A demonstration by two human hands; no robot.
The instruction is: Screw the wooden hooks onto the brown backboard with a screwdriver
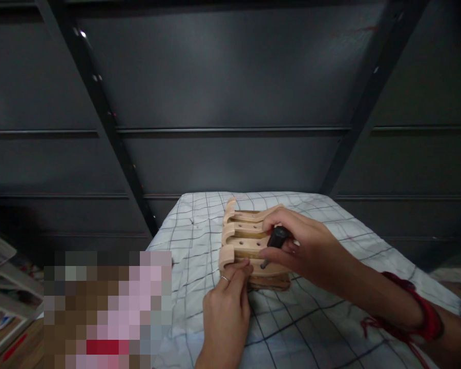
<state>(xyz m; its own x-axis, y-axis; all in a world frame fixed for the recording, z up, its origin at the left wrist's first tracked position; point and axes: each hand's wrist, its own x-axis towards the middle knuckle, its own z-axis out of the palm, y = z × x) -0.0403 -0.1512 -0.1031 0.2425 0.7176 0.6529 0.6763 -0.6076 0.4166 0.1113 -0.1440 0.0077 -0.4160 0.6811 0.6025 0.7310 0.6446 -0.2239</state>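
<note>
A wooden rack (249,243) with several pale curved hook pieces lies on a white checked cloth (200,225). Small round holes show in some of the pieces. My right hand (303,241) wraps around the black handle of a screwdriver (278,237), its tip angled down near the closest hook piece. My left hand (230,294), with a ring on one finger, rests against that same piece. Its thumb and fingertips are pressed together there, and whatever sits between them is too small to make out.
Behind the cloth-covered surface stands a dark metal panel wall (230,82) with crossing bars. A pale shelf frame (11,277) is at the left. A blurred-out patch (111,312) covers the lower left, by the cloth's edge.
</note>
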